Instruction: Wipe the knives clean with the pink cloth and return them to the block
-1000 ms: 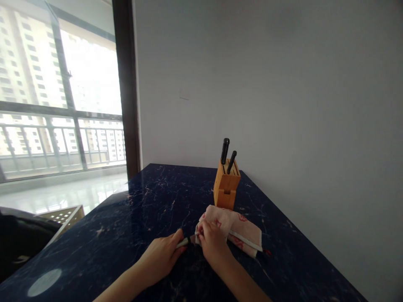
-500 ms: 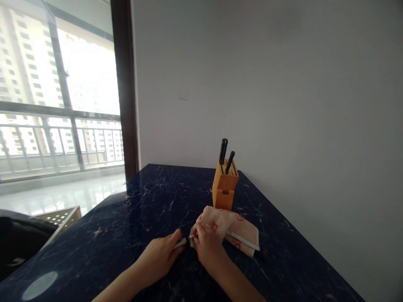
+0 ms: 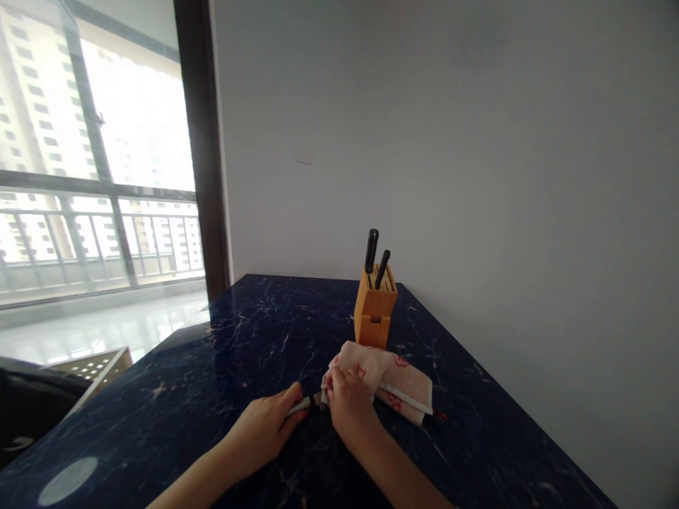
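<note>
My left hand (image 3: 265, 428) is closed around the pale handle of a knife (image 3: 303, 405), with a dark band at its front end. A short stretch of blade shows between the handle and a pink towel (image 3: 406, 382) with red patterns. My right hand (image 3: 350, 406) pinches the towel's left end around the blade, and the rest of the blade is hidden in it. The folded towel lies on the table to the right, its white-edged side facing me. Just behind it stands a wooden knife block (image 3: 374, 311) with two black-handled knives (image 3: 372, 249) in its slots.
The dark blue marbled table (image 3: 276, 318) runs back to a grey wall (image 3: 424, 141). A pale round spot (image 3: 68, 482) marks its near left. Beyond the left edge are a black item (image 3: 32, 410), a perforated light frame (image 3: 100, 367) and a large window (image 3: 143, 141).
My hands are slightly farther apart, and a little more blade shows between the handle and the towel. The whole view has shifted slightly.
</note>
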`<state>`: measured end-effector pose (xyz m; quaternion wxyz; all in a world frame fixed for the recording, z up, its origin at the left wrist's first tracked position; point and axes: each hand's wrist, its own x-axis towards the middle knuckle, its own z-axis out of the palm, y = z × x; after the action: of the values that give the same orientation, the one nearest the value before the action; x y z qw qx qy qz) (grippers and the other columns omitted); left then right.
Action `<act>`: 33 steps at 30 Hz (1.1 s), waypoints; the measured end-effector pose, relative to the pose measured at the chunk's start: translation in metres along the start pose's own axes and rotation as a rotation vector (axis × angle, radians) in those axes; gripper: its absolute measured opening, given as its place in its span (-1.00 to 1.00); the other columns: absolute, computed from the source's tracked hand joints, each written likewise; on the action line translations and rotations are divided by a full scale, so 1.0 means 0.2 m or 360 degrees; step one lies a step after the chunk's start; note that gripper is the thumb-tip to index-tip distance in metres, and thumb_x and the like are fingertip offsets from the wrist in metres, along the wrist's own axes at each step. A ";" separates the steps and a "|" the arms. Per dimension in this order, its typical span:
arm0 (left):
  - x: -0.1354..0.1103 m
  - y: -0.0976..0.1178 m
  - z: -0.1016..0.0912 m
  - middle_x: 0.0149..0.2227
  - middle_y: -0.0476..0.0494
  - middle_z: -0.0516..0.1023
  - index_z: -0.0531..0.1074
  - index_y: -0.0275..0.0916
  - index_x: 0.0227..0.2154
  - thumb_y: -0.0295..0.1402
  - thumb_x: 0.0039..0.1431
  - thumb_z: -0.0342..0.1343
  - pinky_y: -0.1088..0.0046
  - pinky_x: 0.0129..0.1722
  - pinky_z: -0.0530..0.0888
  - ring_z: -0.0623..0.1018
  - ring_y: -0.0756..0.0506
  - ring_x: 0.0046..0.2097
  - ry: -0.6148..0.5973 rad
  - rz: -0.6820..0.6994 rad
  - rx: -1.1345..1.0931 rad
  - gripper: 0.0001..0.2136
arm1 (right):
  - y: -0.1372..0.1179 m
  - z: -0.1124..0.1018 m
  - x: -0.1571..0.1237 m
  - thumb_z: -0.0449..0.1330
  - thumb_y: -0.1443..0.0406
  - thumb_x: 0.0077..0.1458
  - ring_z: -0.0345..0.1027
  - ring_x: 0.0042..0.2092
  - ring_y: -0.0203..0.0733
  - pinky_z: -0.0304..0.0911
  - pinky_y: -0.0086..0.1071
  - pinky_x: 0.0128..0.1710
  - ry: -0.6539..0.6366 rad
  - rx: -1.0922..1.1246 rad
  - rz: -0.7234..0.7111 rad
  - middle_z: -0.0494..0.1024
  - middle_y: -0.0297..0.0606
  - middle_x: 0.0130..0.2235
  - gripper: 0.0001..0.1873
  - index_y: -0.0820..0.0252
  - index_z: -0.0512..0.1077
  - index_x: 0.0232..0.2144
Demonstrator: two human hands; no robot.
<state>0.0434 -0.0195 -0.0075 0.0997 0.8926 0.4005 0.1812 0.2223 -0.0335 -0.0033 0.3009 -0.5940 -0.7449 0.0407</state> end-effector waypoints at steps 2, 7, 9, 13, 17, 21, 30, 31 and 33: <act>0.00 0.00 0.00 -0.37 0.01 0.49 0.17 -0.13 -0.30 -0.26 0.26 -0.19 0.51 -0.43 0.26 0.51 -0.09 -0.34 -0.0001 0.0003 0.0000 -0.90 | 0.01 0.00 0.00 -0.02 0.54 -0.07 0.24 -0.20 -0.17 0.08 -0.35 -0.17 0.0005 -0.0009 -0.0010 0.43 -0.23 -0.31 -0.76 0.20 0.31 -0.37; 0.00 0.00 0.00 -0.36 0.01 0.49 0.17 -0.12 -0.31 -0.27 0.25 -0.18 0.52 -0.43 0.26 0.51 -0.08 -0.34 -0.0012 -0.0018 0.0003 -0.90 | 0.02 0.02 0.00 -0.03 0.53 -0.06 0.23 -0.19 -0.17 0.07 -0.35 -0.17 0.0021 -0.0008 -0.0024 0.43 -0.22 -0.29 -0.76 0.21 0.31 -0.36; 0.00 0.00 0.00 -0.35 0.00 0.49 0.18 -0.12 -0.29 -0.27 0.25 -0.18 0.51 -0.42 0.27 0.52 -0.09 -0.33 -0.0009 -0.0024 0.0008 -0.90 | 0.02 0.02 0.00 -0.03 0.53 -0.06 0.23 -0.20 -0.18 0.07 -0.35 -0.17 0.0016 -0.0004 -0.0027 0.43 -0.22 -0.29 -0.77 0.21 0.31 -0.36; 0.00 0.00 0.00 -0.33 0.00 0.50 0.18 -0.12 -0.27 -0.26 0.25 -0.19 0.51 -0.41 0.28 0.52 -0.10 -0.32 -0.0004 -0.0021 0.0014 -0.90 | 0.03 0.02 0.01 -0.02 0.53 -0.08 0.23 -0.21 -0.18 0.07 -0.36 -0.19 0.0009 0.0007 -0.0030 0.43 -0.23 -0.30 -0.77 0.21 0.30 -0.36; 0.00 0.01 0.00 -0.35 0.00 0.50 0.19 -0.12 -0.29 -0.25 0.25 -0.19 0.51 -0.42 0.28 0.52 -0.10 -0.32 -0.0014 -0.0040 0.0023 -0.89 | 0.03 0.03 0.01 -0.01 0.52 -0.08 0.24 -0.22 -0.17 0.07 -0.35 -0.19 0.0003 -0.0014 -0.0005 0.44 -0.23 -0.31 -0.78 0.21 0.31 -0.37; 0.00 0.00 0.00 -0.32 -0.01 0.51 0.19 -0.11 -0.26 -0.25 0.24 -0.18 0.51 -0.39 0.28 0.52 -0.10 -0.30 -0.0003 -0.0052 0.0017 -0.89 | 0.03 0.03 0.01 -0.01 0.52 -0.08 0.24 -0.22 -0.17 0.07 -0.35 -0.19 -0.0003 -0.0021 0.0009 0.44 -0.24 -0.31 -0.78 0.21 0.32 -0.37; -0.01 0.01 -0.01 -0.37 0.01 0.49 0.17 -0.12 -0.32 -0.25 0.25 -0.20 0.51 -0.42 0.28 0.52 -0.09 -0.34 -0.0015 -0.0016 0.0025 -0.88 | 0.03 0.04 0.02 0.00 0.52 -0.08 0.23 -0.21 -0.17 0.07 -0.36 -0.19 -0.0020 -0.0028 0.0018 0.44 -0.25 -0.30 -0.78 0.20 0.32 -0.37; 0.00 0.01 -0.01 -0.37 0.02 0.49 0.17 -0.12 -0.32 -0.25 0.25 -0.20 0.52 -0.42 0.27 0.52 -0.09 -0.34 -0.0016 -0.0022 0.0025 -0.88 | 0.03 0.04 0.01 0.00 0.53 -0.09 0.23 -0.21 -0.17 0.07 -0.36 -0.19 -0.0023 -0.0029 0.0018 0.44 -0.25 -0.30 -0.77 0.20 0.32 -0.37; 0.00 0.02 -0.01 -0.36 0.02 0.49 0.18 -0.12 -0.32 -0.26 0.25 -0.19 0.52 -0.42 0.27 0.52 -0.09 -0.33 -0.0017 -0.0038 0.0026 -0.89 | 0.03 0.04 0.01 -0.01 0.53 -0.09 0.24 -0.21 -0.18 0.07 -0.37 -0.19 -0.0026 -0.0033 0.0016 0.44 -0.25 -0.30 -0.77 0.20 0.32 -0.37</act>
<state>0.0439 -0.0220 -0.0040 0.0967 0.8895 0.4121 0.1718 0.2233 -0.0268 -0.0115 0.2885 -0.6004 -0.7448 0.0394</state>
